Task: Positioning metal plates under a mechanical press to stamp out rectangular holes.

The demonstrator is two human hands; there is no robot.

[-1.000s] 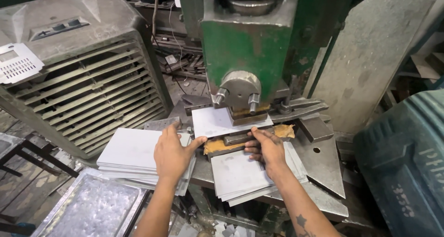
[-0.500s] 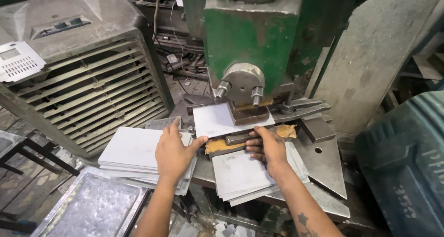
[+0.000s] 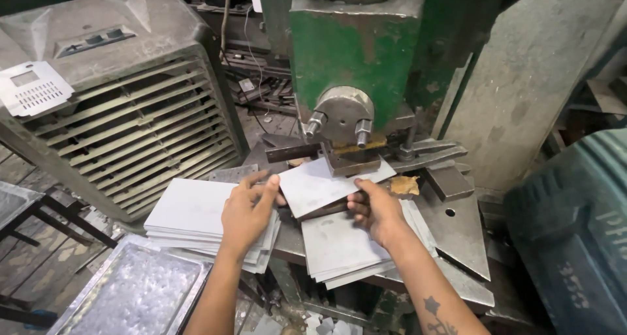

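We have a thin, flat grey metal sheet lying tilted on the steel press bed, its far edge tucked under the dark punch block of the big green press machine. Both hands are on it. Our left hand has its fingers out flat, tips touching the sheet's left edge, not closed on it. Our right hand pinches the sheet's near right edge w/ thumb and fingers.

We think the step now is setting the sheet in place under the punch. The next move calls for the sheet to sit straight & flat, and for our fingers to be well back from the punch block, which is very near.

Just below the sheet, at the near edge of the bed, is a stack of grey metal sheets, under our right wrist. At the bed's left edge is a second stack of grey sheets, partly under our left hand. A small brown scrap lies just right of the sheet.

Room to move: open toward us and to the near left. Far side is blocked by the press. A dark steel clamp block sits to the right. A grey slatted metal cooler box stands well left. A shiny bumpy metal tray sits low at near left, & a dark teal drum at far right.
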